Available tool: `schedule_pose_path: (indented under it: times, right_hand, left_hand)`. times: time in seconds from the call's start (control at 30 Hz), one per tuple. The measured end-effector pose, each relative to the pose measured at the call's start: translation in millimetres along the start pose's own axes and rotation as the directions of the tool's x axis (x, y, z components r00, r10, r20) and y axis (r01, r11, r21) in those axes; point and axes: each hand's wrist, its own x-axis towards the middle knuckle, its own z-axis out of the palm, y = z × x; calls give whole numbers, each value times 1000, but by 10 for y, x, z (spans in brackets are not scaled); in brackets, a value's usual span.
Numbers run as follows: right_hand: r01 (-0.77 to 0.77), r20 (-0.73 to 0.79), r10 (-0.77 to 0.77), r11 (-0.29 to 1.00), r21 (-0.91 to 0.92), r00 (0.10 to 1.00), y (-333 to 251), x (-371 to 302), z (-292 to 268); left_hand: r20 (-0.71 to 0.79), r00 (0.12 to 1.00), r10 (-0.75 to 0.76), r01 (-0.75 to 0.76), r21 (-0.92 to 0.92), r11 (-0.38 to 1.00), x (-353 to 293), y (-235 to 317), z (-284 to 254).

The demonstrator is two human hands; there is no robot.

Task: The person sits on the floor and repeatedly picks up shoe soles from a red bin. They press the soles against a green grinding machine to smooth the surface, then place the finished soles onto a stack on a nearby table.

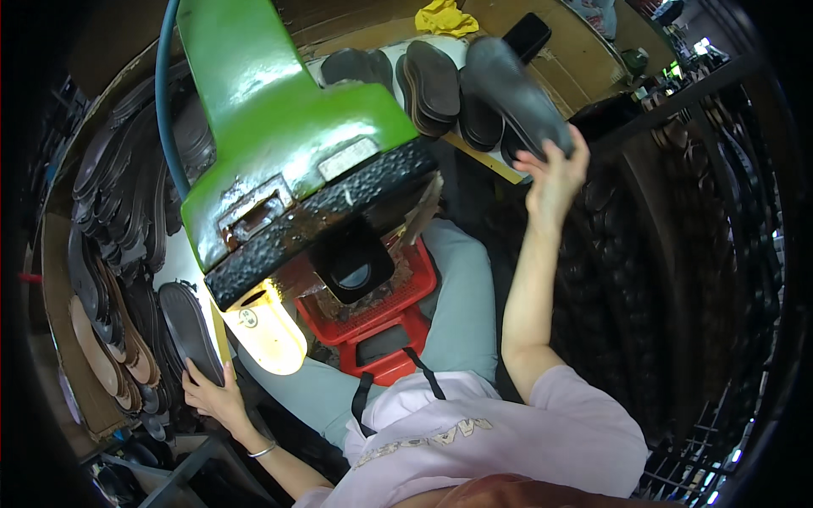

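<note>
My right hand (555,173) is raised at the right and pinches the near end of a dark shoe sole (512,93), which looks slightly blurred. My left hand (213,398) is closed around the near end of another dark sole (188,317), thumb on one edge and fingers on the other. Beside that sole, a brightly lit yellowish sole-shaped piece (275,334) sticks out from under the head of a green machine (296,135). Stacked dark soles (430,85) lie on the white surface beyond the machine, below my right hand's sole.
Many dark and tan soles (118,313) are piled at the left inside cardboard walls. A red plastic basket (381,309) stands between my legs under the machine. A blue hose (165,102) runs along the machine's left side. A yellow crumpled cloth (446,17) and a black phone-like object (527,37) lie at the back.
</note>
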Motion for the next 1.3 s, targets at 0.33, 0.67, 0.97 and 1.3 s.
schedule_pose_path:
  times: [0.33,0.67,0.97,1.3]
  right_hand:
    - [-228,-22,255,821,-524,967,726,-140,150]
    - [-609,731,670,530,-590,-126,414,-1834,-1002]
    - [-593,499,693,714,-372,520,228,-2466,-1032]
    - [-632,587,704,676,-379,401,335,-2427,-1076]
  left_hand:
    - [-81,982,169,-185,-563,806,-61,-119,-586]
    - [-121,340,933,14,-991,-134,-518,1343,-12]
    - [234,602,763,527,-835,-160,-890,2406,-550]
    - [91,856,509,42,-993,108,-688,2230,-340]
